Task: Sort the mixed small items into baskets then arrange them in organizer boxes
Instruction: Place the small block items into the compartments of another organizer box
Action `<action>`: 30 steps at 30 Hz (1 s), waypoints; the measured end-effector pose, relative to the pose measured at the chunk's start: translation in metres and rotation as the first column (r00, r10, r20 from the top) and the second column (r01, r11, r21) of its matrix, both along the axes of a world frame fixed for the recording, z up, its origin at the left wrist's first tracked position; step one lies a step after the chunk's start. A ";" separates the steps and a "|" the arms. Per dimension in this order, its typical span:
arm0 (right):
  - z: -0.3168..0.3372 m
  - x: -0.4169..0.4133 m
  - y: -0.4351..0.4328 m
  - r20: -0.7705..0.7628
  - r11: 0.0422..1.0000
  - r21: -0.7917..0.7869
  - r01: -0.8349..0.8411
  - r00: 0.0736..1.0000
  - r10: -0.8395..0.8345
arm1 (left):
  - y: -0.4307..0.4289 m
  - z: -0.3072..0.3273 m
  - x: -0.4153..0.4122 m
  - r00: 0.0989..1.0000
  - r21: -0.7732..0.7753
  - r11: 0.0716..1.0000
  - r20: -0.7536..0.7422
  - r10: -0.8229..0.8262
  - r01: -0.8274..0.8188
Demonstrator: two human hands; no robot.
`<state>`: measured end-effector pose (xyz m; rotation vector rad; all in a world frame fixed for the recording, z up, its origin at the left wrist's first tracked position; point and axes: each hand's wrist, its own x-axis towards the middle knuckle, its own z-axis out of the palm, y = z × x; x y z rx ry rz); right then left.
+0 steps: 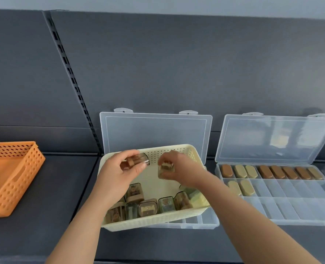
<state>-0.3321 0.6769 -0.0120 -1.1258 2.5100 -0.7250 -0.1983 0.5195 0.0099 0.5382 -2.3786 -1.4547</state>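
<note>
A cream perforated basket [176,151] sits on top of an open clear organizer box [205,221]. Several small clear cases with brown and green contents [148,205] lie along the basket's near side. My left hand [119,170] grips one clear case with a brown insert [138,159] above the basket. My right hand [178,168] pinches another small case [165,167] beside it. To the right, a second open organizer box [298,206] holds brown and tan oblong items [268,171] in its far compartments.
An orange perforated basket [24,174] stands at the left on the dark shelf [43,225]. Both organizer lids [154,130] lean back against the dark rear panel. A slotted upright strip [72,77] runs along that panel.
</note>
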 end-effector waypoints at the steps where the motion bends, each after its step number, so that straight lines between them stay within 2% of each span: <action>1: 0.006 -0.003 0.010 0.088 0.993 -0.108 0.046 0.995 -0.036 | 0.008 0.001 -0.003 1.000 0.027 1.000 -0.015 0.000 0.000; 4: 0.023 -0.014 0.056 0.300 0.906 -0.374 0.197 0.950 -0.082 | 0.039 0.004 -0.019 0.998 0.069 0.998 -0.068 0.007 -0.003; 7: 0.030 -0.025 0.111 0.442 0.815 -0.466 0.345 0.888 -0.123 | 0.080 0.004 -0.042 0.994 0.039 0.998 -0.099 -0.047 0.051; 10: 0.030 -0.037 0.167 0.443 0.831 -0.397 0.390 0.874 -0.199 | 0.132 0.001 -0.063 0.989 -0.035 0.990 -0.042 -0.139 0.137; 16: 0.016 -0.063 0.262 0.441 0.811 -0.332 0.481 0.839 -0.318 | 0.230 -0.018 -0.107 0.968 0.041 0.968 0.040 -0.249 0.247; 20: 0.001 -0.079 0.300 0.394 0.814 -0.290 0.504 0.837 -0.378 | 0.272 -0.041 -0.131 0.958 -0.166 0.949 0.146 -0.247 0.269; 25: -0.009 -0.088 0.324 0.287 0.884 -0.202 0.421 0.889 -0.358 | 0.293 -0.062 -0.148 0.925 -0.361 0.864 0.276 -0.262 0.352; 30: -0.021 -0.091 0.326 0.276 0.918 -0.161 0.362 0.910 -0.310 | 0.296 -0.069 -0.154 0.894 -0.402 0.829 0.380 -0.236 0.390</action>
